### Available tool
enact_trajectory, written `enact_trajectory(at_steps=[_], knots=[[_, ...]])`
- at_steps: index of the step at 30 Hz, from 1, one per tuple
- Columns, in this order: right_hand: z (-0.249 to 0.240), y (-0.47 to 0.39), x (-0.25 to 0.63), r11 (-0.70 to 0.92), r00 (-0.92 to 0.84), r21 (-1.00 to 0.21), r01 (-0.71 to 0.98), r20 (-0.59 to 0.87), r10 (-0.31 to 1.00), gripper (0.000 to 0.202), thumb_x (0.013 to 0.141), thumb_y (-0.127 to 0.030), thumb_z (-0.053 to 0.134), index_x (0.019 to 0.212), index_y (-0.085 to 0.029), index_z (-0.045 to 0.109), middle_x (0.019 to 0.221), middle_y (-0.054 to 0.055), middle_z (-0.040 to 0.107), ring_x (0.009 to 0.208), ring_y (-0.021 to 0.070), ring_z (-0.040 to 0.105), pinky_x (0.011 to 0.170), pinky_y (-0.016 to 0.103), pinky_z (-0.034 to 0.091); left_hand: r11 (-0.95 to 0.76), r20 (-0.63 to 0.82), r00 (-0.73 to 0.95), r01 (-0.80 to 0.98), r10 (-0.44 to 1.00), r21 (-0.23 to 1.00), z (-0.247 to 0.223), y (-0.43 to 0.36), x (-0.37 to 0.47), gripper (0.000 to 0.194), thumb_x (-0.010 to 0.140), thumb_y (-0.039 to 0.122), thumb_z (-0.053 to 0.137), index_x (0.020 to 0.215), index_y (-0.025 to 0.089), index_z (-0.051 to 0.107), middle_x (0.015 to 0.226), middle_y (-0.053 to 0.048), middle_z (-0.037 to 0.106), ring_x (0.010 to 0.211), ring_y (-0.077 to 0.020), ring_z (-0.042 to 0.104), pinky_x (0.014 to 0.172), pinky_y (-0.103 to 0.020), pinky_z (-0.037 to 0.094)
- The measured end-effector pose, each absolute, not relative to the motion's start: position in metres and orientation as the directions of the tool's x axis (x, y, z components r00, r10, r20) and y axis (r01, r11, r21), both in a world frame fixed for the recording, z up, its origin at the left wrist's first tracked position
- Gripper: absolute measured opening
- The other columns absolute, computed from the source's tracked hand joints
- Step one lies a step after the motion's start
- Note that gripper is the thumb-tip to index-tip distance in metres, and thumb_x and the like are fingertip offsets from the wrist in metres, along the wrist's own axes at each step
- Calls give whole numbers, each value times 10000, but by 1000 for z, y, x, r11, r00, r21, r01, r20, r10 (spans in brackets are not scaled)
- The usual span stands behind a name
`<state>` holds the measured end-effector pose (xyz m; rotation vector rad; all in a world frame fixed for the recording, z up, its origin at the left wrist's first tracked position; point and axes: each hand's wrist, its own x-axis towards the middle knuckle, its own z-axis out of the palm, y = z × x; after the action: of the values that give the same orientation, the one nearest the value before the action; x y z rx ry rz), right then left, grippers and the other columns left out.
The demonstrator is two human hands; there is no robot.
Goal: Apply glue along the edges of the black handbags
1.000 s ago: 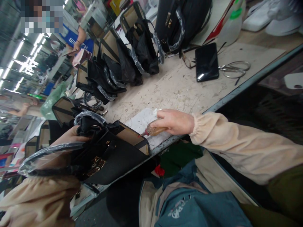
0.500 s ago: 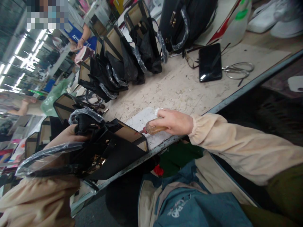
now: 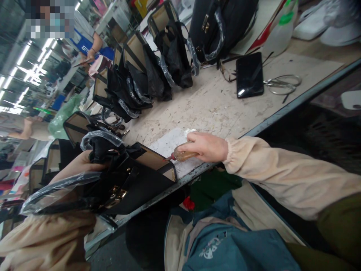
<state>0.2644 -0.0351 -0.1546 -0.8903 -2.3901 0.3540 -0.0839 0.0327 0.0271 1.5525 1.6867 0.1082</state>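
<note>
In one left hand (image 3: pixel 80 164), one black bag (image 3: pixel 146 188) on one table (image 3: pixel 214 107), in one right hand (image 3: pixel 210 147), one bottle (image 3: pixel 182 152), nozzle (image 3: pixel 170 157) at tan panel (image 3: pixel 150 158), one phone (image 3: pixel 249 75), one scissors (image 3: pixel 284 84), left fingertips partly hidden, far bags (image 3: pixel 152 71) overlapping, hard to count.

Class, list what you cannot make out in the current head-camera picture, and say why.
Head view: the fingertips of the left hand, hidden by the black bag.
Head view: part of the eyeglasses, hidden by the phone.
Head view: the teal garment's lettering, blurred and creased.
Head view: the rightmost white shoe, cut off by the right edge.
</note>
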Motion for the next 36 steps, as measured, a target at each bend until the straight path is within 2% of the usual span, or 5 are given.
enact_trajectory(at_steps=[6,15,26,32,36], knots=[[-158,-33,261,730,-530,-440,524,502,683,391,864,-186,549,1247,-247,601,857,47,444,753,172,397,681,276,315,261,-498,74,779,864,570,24,31,-87,287,440,182,821,723,174,769,666,-20,732,604,-209,670,598,-265,559],[-157,-36,263,740,-663,-437,511,348,663,358,874,-234,569,1229,-230,612,876,62,468,792,187,429,683,283,322,256,-492,79,776,867,576,22,32,-84,294,448,173,814,739,155,775,646,-18,727,601,-193,660,617,-258,561],[-153,-30,264,732,-516,-471,493,518,682,418,850,-157,535,1254,-245,593,858,43,429,767,170,411,687,273,325,267,-493,76,764,866,587,24,28,-80,335,453,221,833,781,178,781,675,-20,740,619,-221,681,629,-292,573],[-157,-31,264,700,-542,-496,514,444,713,386,862,-195,547,1239,-254,608,876,53,451,771,175,425,666,272,318,230,-496,103,793,862,564,23,34,-86,316,394,195,862,698,198,778,623,3,728,610,-182,673,628,-209,547],[-158,-32,266,701,-586,-484,523,393,709,410,831,-174,578,1232,-254,614,888,58,468,777,177,427,670,276,318,260,-503,84,776,860,574,23,32,-87,329,416,198,860,736,189,781,644,-3,732,611,-189,670,607,-224,550]])
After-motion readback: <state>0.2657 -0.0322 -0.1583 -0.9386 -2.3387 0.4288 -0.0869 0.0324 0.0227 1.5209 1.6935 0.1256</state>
